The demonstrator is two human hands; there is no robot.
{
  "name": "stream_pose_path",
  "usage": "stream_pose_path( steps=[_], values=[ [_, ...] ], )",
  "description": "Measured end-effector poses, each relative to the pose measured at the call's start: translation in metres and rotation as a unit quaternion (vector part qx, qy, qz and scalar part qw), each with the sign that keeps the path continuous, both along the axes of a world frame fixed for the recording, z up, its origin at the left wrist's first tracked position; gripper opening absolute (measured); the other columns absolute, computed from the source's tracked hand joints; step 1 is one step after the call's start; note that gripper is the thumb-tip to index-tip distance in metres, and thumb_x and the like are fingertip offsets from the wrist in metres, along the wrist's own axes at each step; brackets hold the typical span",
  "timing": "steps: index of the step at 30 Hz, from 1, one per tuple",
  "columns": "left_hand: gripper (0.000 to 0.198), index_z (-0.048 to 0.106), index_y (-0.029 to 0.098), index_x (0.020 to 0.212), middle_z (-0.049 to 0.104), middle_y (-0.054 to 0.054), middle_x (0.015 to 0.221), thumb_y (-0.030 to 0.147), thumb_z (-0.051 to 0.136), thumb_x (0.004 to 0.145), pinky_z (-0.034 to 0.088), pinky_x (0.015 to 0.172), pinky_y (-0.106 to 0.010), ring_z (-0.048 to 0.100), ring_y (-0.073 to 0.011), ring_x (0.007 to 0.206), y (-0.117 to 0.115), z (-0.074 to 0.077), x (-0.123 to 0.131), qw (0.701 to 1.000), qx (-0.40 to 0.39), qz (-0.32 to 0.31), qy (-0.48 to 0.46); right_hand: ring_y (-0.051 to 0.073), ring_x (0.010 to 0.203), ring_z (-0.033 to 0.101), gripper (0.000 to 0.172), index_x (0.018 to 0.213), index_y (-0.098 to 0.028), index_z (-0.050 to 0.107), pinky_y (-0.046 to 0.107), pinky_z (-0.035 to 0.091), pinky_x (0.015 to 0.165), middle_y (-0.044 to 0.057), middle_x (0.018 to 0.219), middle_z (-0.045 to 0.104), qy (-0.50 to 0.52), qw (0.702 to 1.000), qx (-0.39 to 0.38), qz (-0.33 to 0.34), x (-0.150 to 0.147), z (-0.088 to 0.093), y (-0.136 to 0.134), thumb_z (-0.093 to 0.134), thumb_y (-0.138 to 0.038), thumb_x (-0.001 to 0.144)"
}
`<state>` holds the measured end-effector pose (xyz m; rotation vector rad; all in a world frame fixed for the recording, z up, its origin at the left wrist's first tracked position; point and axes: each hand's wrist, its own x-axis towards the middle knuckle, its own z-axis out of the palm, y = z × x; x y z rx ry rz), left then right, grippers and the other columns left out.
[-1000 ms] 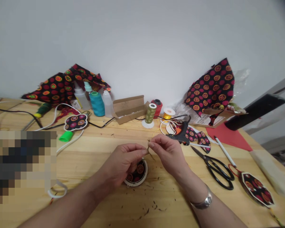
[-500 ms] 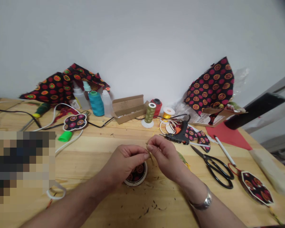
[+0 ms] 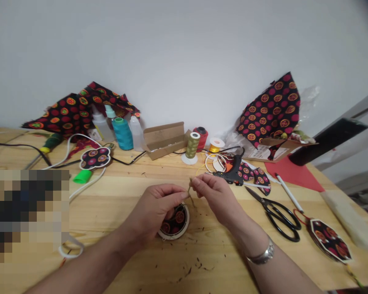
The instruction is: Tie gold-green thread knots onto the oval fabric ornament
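A thin olive-green cord [image 3: 189,189] runs between my two hands, its loose end hanging down. My left hand [image 3: 156,204] pinches it between thumb and forefinger. Just to the right, my right hand [image 3: 216,197] grips the upper part of the same cord in its fingertips; the other fingers are curled. Below my left hand lies a round piece [image 3: 180,219] of black patterned fabric with a pale rim, partly covered by that hand. An olive thread spool [image 3: 192,145] stands upright beyond my hands.
Black-handled scissors [image 3: 276,214] and a black glue gun [image 3: 233,175] lie at the right. An octagonal fabric piece [image 3: 330,241] is farther right. Behind stand an open cardboard box [image 3: 167,141], a teal spool [image 3: 122,134] and bottles. Dark scraps litter the front.
My right hand has turned slightly and more of the cord shows between the fingertips. The green tassel visible by my right wrist before is now hidden. The round piece stays put.
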<state>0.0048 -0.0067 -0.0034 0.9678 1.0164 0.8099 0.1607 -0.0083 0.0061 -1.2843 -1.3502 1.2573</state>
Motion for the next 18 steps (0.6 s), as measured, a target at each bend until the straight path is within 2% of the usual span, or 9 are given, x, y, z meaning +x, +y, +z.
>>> stream_pose_path(
  steps=[5, 11, 14, 18],
  values=[
    [0.019, 0.069, 0.014, 0.073, 0.037, 0.008, 0.040, 0.032, 0.067, 0.068, 0.013, 0.039, -0.019, 0.024, -0.0038, 0.038, -0.001, 0.000, 0.000, 1.000, -0.004, -0.016, -0.006, 0.009, 0.055, 0.039, 0.018, 0.063, -0.016, 0.052, 0.022, 0.032, 0.053, -0.004, 0.059, 0.047, -0.017, 0.999, -0.009, 0.026, -0.002, 0.002, -0.002, 0.062, -0.030, 0.068],
    [0.019, 0.068, 0.014, 0.071, 0.038, 0.008, 0.040, 0.032, 0.066, 0.068, 0.013, 0.039, -0.019, 0.024, -0.0036, 0.038, -0.003, 0.003, 0.001, 0.999, -0.008, -0.045, 0.007, 0.009, 0.057, 0.038, 0.020, 0.061, -0.016, 0.050, 0.021, 0.030, 0.053, -0.005, 0.057, 0.043, -0.150, 0.983, 0.091, 0.049, 0.002, 0.003, -0.004, 0.054, -0.026, 0.078],
    [0.016, 0.066, 0.013, 0.063, 0.042, 0.007, 0.041, 0.029, 0.066, 0.067, 0.016, 0.039, -0.019, 0.027, -0.0036, 0.038, -0.004, 0.008, 0.001, 0.998, -0.008, -0.062, 0.027, 0.009, 0.059, 0.038, 0.023, 0.061, -0.016, 0.049, 0.021, 0.030, 0.054, -0.005, 0.059, 0.041, -0.187, 0.972, 0.092, 0.108, 0.009, 0.007, -0.004, 0.050, -0.026, 0.082],
    [0.018, 0.063, 0.014, 0.057, 0.042, 0.006, 0.041, 0.029, 0.065, 0.067, 0.017, 0.038, -0.019, 0.030, -0.0044, 0.038, -0.005, 0.010, 0.000, 0.994, -0.002, -0.095, 0.050, 0.008, 0.058, 0.035, 0.024, 0.062, -0.016, 0.048, 0.021, 0.028, 0.052, -0.005, 0.060, 0.037, -0.181, 0.965, 0.053, 0.181, 0.015, 0.012, -0.005, 0.048, -0.026, 0.084]
  ],
)
